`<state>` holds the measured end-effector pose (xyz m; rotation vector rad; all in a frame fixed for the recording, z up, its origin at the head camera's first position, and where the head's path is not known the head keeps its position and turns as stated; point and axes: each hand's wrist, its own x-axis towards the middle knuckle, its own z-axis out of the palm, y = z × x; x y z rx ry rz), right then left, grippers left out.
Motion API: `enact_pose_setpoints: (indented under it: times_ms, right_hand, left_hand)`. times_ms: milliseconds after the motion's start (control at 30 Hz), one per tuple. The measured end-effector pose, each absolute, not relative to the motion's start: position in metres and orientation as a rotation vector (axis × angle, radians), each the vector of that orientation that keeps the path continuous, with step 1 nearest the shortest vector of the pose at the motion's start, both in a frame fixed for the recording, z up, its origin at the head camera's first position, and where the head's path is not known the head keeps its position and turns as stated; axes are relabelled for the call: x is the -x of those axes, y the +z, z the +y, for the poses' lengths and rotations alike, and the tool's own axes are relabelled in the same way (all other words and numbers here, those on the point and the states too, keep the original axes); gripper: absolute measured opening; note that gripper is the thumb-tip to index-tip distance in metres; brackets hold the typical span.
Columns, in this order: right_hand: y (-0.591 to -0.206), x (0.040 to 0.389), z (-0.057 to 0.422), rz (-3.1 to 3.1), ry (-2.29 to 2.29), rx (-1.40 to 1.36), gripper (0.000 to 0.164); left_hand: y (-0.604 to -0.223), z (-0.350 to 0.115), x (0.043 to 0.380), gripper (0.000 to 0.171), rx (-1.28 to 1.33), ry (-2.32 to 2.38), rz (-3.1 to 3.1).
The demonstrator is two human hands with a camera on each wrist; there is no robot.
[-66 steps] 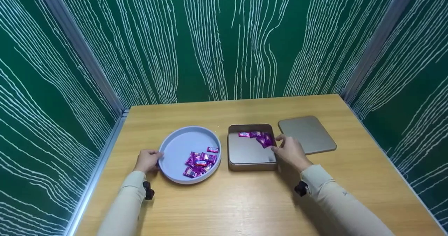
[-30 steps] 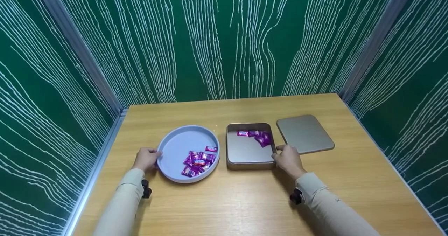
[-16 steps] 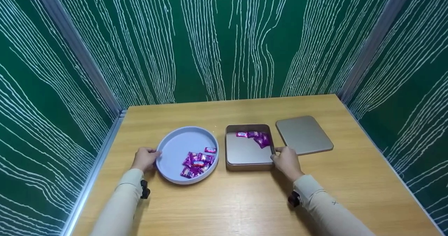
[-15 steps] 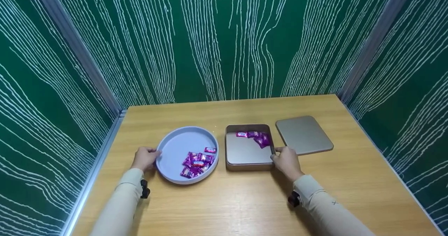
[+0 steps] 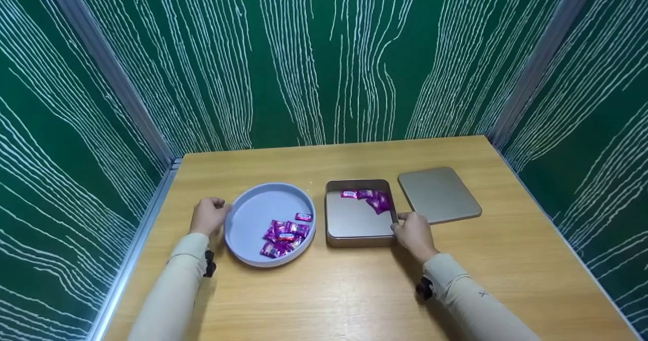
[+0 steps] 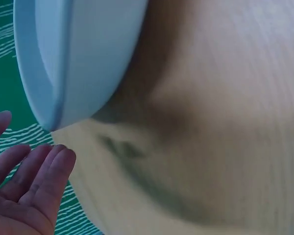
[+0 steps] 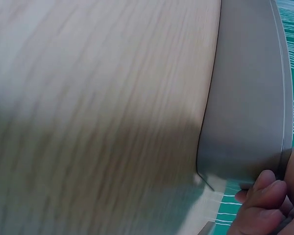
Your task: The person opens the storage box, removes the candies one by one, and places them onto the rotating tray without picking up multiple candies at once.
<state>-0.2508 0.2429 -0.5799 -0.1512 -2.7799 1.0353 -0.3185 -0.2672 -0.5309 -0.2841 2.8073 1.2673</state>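
My left hand is at the left side of a round lavender tray, its fingers loosely bent. In the left wrist view a gap shows between those fingers and the tray's wall. Several purple-and-pink wrapped candies lie heaped in the tray's lower right, one of them by the rim. To the right stands a square metal tin with a few similar candies along its back right corner. My right hand grips the tin's right wall, thumb and finger at the rim.
The tin's flat square lid lies right of the tin, close behind my right hand. All of it rests on a wooden table. Green walls with white streaks enclose the table at the back and sides.
My left hand has let go of the tray's rim and lifted slightly away. My right hand has settled lower on the tin's right wall. The candies lie as before.
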Motion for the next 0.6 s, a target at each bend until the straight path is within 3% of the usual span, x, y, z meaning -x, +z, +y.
enact_pose_setpoints:
  times_ms: [300,600]
  right_hand:
    - [-0.579,0.25,0.24,-2.803,1.06,0.207,0.036]
    - [-0.578,0.25,0.241,-2.807,1.078,0.209,0.036]
  left_hand:
    - [-0.501,-0.244,0.332,0.049,0.255,1.281,2.759]
    - [-0.484,-0.211,0.338,0.05,-0.03,1.259,2.803]
